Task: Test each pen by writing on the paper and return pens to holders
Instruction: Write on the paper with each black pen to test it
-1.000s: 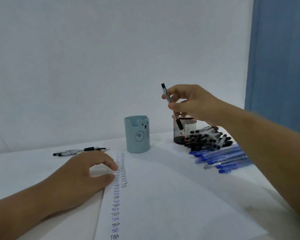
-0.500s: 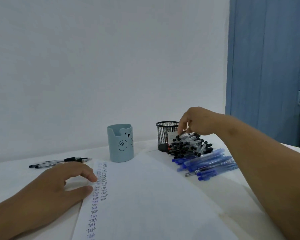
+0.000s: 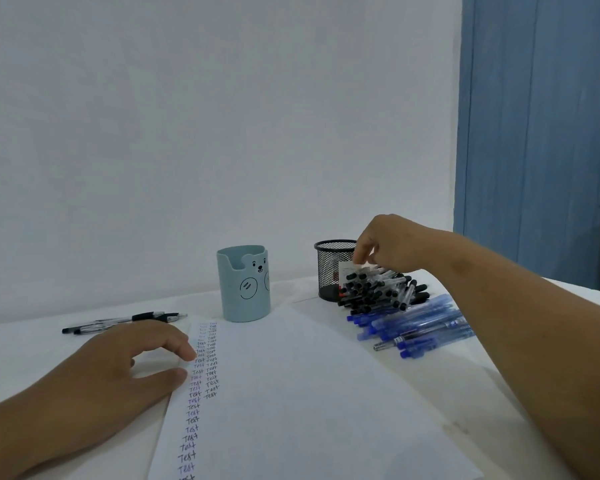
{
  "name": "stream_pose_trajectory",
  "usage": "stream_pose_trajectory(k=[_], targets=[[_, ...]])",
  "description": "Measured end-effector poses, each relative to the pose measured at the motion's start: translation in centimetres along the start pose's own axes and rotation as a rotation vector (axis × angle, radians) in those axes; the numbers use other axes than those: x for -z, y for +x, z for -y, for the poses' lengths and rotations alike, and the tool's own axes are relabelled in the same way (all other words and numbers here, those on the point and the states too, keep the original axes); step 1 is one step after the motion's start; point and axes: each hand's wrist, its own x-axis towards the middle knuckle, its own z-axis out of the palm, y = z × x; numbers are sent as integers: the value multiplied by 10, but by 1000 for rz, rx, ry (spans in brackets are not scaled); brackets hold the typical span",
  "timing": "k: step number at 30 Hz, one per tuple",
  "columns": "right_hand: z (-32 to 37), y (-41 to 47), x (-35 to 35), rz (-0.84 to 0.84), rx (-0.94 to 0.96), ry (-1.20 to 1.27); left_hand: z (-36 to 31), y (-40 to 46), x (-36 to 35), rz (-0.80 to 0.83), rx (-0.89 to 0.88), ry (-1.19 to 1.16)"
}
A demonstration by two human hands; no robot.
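A white paper [image 3: 291, 393] with columns of the word "Test" down its left side lies on the table. My left hand [image 3: 111, 375] rests on the paper's left edge, fingers loosely curved and holding nothing. At the back right, my right hand [image 3: 392, 244] reaches down onto a pile of black-capped pens [image 3: 378, 292]. Its fingertips pinch the top pen of the pile. A pile of blue pens [image 3: 413, 323] lies just in front. Behind the piles stands a black mesh holder [image 3: 329, 268]. A pale blue bear holder [image 3: 243, 285] stands to its left.
Two black pens [image 3: 125, 322] lie side by side on the white table [image 3: 32, 348], behind my left hand. A white wall rises behind the table, and a blue door [image 3: 534, 133] is at the right.
One second ago my right hand held a black pen above the mesh holder. That pen is gone from it, and the hand has moved down onto the black pen pile. My left hand stayed put.
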Motion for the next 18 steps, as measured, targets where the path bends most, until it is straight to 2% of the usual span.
stream_pose_trajectory(k=[3,7,13,18], targets=[[25,-8,9,-99,30,17,5,2,1,7,-2,22],[88,-22,-5,-182,211,225,12,4,5,10,13,39],[162,-43,-68,-18,442,335,28,11,13,14,48,127],[176,-44,-100,8,558,241,53,21,26,-49,97,218]])
